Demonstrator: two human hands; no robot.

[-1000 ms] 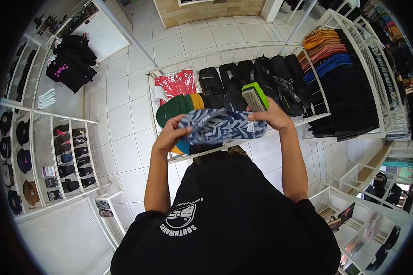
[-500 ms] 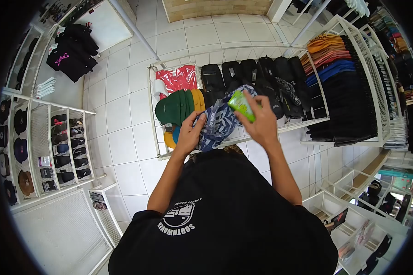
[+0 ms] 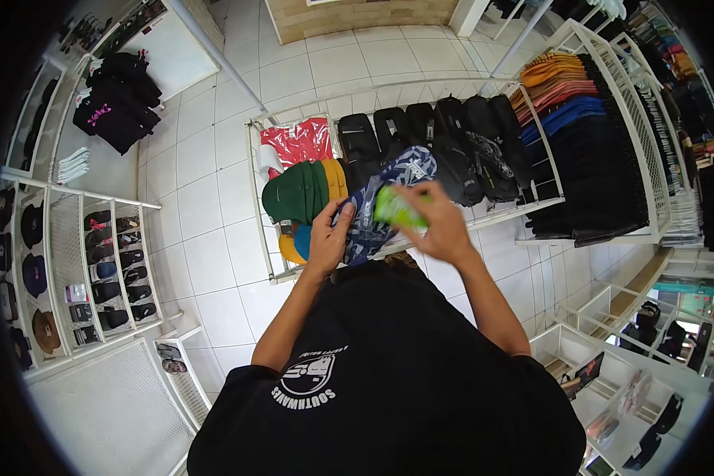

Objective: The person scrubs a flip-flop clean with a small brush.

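Observation:
My left hand (image 3: 329,238) is closed on the near left edge of a blue patterned fabric bag (image 3: 414,165), thumb on top. The bag has grey-white shapes and pale lettering and lies tilted over the front of a white wire display table. My right hand (image 3: 440,226), smeared by motion, grips a bright green object like a small packet (image 3: 395,208) against the bag's face. Part of the bag is hidden under this hand and the green packet.
Green caps (image 3: 293,194) and yellow caps sit just left of the bag, near a red plastic-wrapped item (image 3: 297,141). Several black bags (image 3: 448,151) line the white wire table (image 3: 266,238). Folded clothes (image 3: 579,127) fill a rack at right; a cap shelf (image 3: 63,262) stands left.
My right hand has moved left with the green packet, across the bag. More of the bag's far end shows. The whole view has shifted slightly; my left hand keeps its hold.

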